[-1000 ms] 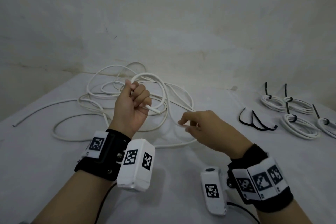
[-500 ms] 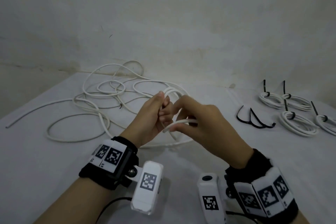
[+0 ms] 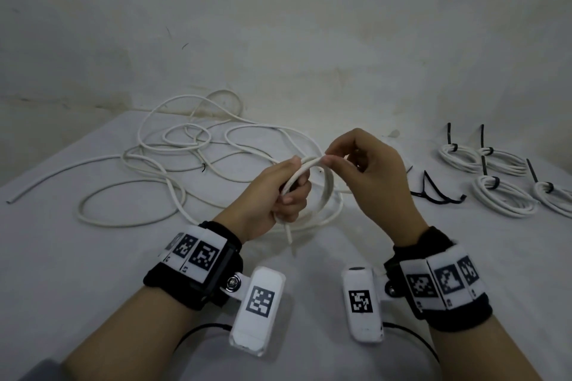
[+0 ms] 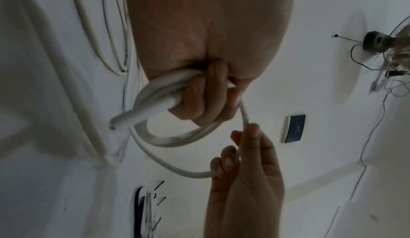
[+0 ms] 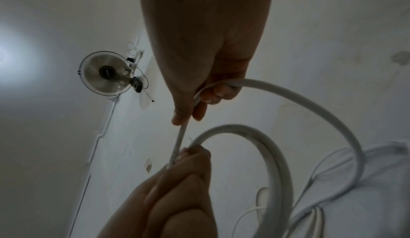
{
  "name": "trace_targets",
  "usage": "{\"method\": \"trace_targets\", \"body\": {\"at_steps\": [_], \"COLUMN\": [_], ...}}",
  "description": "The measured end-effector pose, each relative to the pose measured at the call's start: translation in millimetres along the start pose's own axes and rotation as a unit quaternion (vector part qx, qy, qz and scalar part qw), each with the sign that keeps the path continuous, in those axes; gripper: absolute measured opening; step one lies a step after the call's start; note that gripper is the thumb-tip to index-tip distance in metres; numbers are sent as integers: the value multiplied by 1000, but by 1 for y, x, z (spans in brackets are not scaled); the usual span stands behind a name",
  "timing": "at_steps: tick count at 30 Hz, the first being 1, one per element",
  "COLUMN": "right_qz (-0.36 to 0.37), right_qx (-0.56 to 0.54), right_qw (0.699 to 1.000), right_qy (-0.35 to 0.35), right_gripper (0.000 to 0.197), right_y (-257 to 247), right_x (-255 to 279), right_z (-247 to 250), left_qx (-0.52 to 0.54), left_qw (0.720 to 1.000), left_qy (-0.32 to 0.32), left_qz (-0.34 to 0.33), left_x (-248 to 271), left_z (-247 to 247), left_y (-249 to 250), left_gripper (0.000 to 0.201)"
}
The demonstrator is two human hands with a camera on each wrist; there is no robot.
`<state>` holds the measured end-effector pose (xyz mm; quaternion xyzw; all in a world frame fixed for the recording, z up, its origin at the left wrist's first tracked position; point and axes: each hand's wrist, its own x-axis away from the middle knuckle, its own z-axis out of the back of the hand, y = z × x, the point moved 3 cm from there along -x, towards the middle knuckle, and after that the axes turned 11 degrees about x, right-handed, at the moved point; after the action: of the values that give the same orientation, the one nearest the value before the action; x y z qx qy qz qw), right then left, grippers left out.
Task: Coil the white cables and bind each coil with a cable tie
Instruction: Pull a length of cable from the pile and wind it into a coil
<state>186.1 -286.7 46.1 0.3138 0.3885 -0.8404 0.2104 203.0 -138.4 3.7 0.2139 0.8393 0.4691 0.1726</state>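
Note:
My left hand (image 3: 289, 195) grips a small coil of white cable (image 3: 328, 189) in its fist above the table; the fingers (image 4: 204, 91) curl round two or three turns, and a short cable end (image 4: 124, 119) sticks out. My right hand (image 3: 335, 161) pinches the same cable between thumb and forefinger just right of the left fist, at the top of the loop (image 5: 277, 154). The rest of the white cable (image 3: 173, 161) lies loose and tangled on the table behind and to the left.
Several finished coils (image 3: 501, 201) bound with black ties lie at the right of the white table (image 3: 93, 257). Loose black cable ties (image 3: 433, 195) sit between them and my right hand. A wall (image 3: 278, 40) stands close behind the table.
My right hand, apart from the left a second ago, has brought a turn of cable up to the left fist. The left hand has moved right and toward me with the coil.

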Motion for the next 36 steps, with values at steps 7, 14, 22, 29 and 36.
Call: {"method": "trace_targets", "body": {"at_steps": [7,14,22,29,36], "right_qz": [-67,-174,-266,-197,-75], "right_qx": [-17,-219,-338,-313,-22], "right_qw": [997,954,896,922,986], "right_qy": [-33,-105,-109,-116,-150], "right_gripper": [17,40,38,37,23], "right_y": [14,8,1,0,10], "right_x": [1,6,4,6,5], "right_z": [-15,-27,-31,-28,-12], "left_qx": [98,56,34,114,247], "left_qw": [995,998,998,992,956], "left_qy": [-21,15,39,25,69], "left_qz": [8,-32,-22,-48,-146], "left_x": [5,6,2,4,5], "left_z": [-1,-2,-2,-1,22], "left_y": [6,16,11,18,42], "left_gripper": [41,35,41,35,43]}}
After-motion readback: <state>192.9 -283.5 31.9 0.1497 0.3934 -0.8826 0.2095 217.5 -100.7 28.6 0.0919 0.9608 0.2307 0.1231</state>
